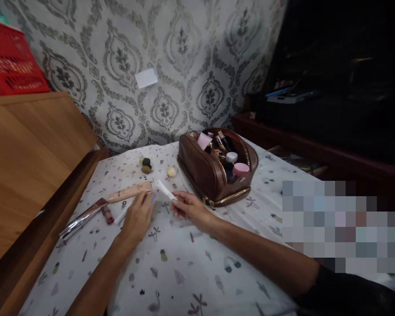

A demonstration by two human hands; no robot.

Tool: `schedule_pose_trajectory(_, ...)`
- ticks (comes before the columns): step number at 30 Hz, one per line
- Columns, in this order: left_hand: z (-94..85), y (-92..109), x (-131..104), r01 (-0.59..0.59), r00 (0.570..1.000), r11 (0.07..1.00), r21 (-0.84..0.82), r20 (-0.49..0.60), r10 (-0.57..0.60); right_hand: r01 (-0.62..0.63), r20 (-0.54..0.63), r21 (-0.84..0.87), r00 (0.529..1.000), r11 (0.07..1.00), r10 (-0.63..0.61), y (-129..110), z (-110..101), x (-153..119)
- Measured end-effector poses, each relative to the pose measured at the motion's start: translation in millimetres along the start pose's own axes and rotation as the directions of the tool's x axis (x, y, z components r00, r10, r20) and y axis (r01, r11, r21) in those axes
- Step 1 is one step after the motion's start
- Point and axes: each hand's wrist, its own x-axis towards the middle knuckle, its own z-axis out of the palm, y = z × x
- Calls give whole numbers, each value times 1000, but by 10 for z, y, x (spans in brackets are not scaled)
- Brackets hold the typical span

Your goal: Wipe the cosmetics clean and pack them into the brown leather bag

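Observation:
My right hand point(191, 210) grips a slim white tube point(165, 190) between thumb and fingers, its far end pointing up and left. Just left of it, my left hand point(139, 216) is closed, with a small pale bluish thing point(154, 199) at its fingertips that is too blurred to name. Beside that hand a white stick-like tube point(120, 216) lies partly hidden. A peach squeeze tube point(128, 192) rests beyond the left hand. Further left lie a dark red lip tube point(108, 216) and a long shiny silver-and-rose tube point(82, 219).
An unzipped brown makeup bag point(200, 169), full of cosmetics, stands behind my right hand. Green makeup sponges point(146, 165) and a yellow one point(171, 171) sit on the patterned tablecloth point(184, 281). A wooden panel point(29, 136) borders the left side, with a red basket point(13, 59) on top.

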Motion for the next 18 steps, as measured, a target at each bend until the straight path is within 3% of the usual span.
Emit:
schedule_pose_trajectory(2, -34, 76, 23, -75, 991, 997, -14, -116, 73, 28, 14, -79, 1000, 996, -27, 38, 8, -5)
schedule_pose_trajectory(3, -40, 110, 26, -138, 983, 990, 1, -123, 137, 39, 28, -117, 999, 992, -36, 57, 15, -9)
schedule_pose_trajectory(7, 19, 179, -13, -368, 929, 928, 56, -19, 369, 60, 87, -206, 995, 977, -43, 89, 42, -45)
schedule_pose_trajectory(11, 88, 163, -26, -360, 932, 933, 6, -38, 360, 62, 115, -212, 993, 975, -38, 55, 27, -81)
schedule_pose_trajectory(18, 74, 197, -28, -279, 957, 959, -54, -96, 273, 184, 67, -239, 983, 953, -173, 6, 10, -124)
